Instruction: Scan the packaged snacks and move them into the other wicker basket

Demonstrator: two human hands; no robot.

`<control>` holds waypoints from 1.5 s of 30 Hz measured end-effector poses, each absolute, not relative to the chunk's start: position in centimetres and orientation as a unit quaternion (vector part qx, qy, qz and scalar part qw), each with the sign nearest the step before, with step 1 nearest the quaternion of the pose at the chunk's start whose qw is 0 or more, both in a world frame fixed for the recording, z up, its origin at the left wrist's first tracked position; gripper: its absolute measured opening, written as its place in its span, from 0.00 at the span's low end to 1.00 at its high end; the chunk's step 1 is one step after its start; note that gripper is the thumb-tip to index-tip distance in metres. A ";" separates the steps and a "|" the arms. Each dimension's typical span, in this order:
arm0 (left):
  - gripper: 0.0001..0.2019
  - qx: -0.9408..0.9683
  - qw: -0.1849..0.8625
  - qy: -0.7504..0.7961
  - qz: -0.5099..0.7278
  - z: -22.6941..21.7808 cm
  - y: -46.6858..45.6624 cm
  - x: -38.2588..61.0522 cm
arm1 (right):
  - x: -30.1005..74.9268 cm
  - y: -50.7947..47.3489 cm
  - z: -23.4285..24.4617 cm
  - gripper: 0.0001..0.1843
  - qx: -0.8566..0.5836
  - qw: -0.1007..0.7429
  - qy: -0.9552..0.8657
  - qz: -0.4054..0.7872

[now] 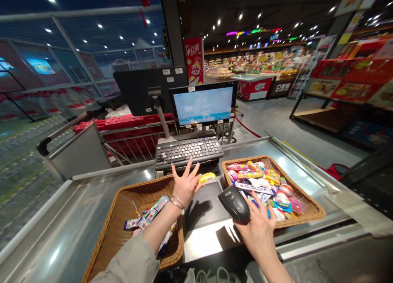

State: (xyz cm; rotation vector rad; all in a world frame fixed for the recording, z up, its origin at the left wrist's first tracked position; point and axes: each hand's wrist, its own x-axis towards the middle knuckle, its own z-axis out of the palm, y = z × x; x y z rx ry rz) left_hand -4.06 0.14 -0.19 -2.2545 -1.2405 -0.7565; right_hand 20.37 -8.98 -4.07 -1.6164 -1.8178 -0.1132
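My left hand (184, 186) reaches over the near edge of the keyboard (190, 150), several fingers spread. Its thumb and index finger pinch the end of a small yellow snack packet (207, 177) with a barcode on it. A black handheld barcode scanner (235, 204) is in my right hand (259, 225), its head angled up and left above the grey plate (211, 193). To the right, a wicker basket (317, 212) is full of mixed candy and small toys, partly behind my right hand. A second wicker basket (106, 221) on the left holds several candy packs, partly covered by my left forearm.
Behind the keyboard stands a lit monitor (202, 106), with a dark screen back (138, 90) beside it. The metal counter (55, 225) extends to both sides. Red barriers, a trolley and shelves with red boxes (356, 74) lie beyond.
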 end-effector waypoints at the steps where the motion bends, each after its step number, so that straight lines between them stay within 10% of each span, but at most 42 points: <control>1: 0.08 -0.820 0.226 -0.449 -0.274 -0.2 0.3 -3.9 | 20.5 -9.0 -4.1 0.15 -0.624 0.347 -0.698 -0.045; 37: 0.11 -0.880 0.167 -0.327 -0.302 0.0 5.6 6.8 | 28.6 -9.6 -4.6 0.21 -0.726 0.383 -0.559 -0.117; 45: 0.24 -0.847 0.138 -0.457 -0.233 -1.7 8.3 11.7 | 29.3 -9.5 -5.1 0.21 -0.731 0.384 -0.551 -0.120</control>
